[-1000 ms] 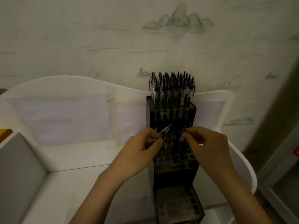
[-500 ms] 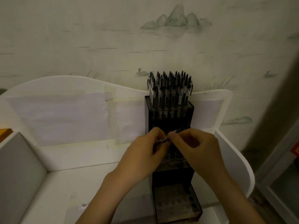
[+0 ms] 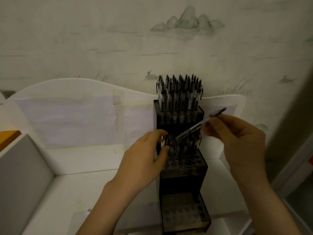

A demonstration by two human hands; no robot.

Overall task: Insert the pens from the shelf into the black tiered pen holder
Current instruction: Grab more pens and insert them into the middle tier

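While pinching a tilted pen (image 3: 199,125) above the middle tier, right hand (image 3: 237,138) raised beside black holder (image 3: 183,177) on white shelf (image 3: 84,184); left hand (image 3: 145,156) gripping several pens (image 3: 165,141) against the holder; no legible writing

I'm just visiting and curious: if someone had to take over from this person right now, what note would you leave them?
Right hand: pinches one pen, tilted, over the middle tier.
Left hand: grips a few pens at the left side of the middle tier.
Black pen holder stands on the white shelf.
Done: top tier packed with pens; middle tier partly filled.
Left: seat both hands' pens, fill the middle tier's open holes on the right, then the pen-free bottom tier.
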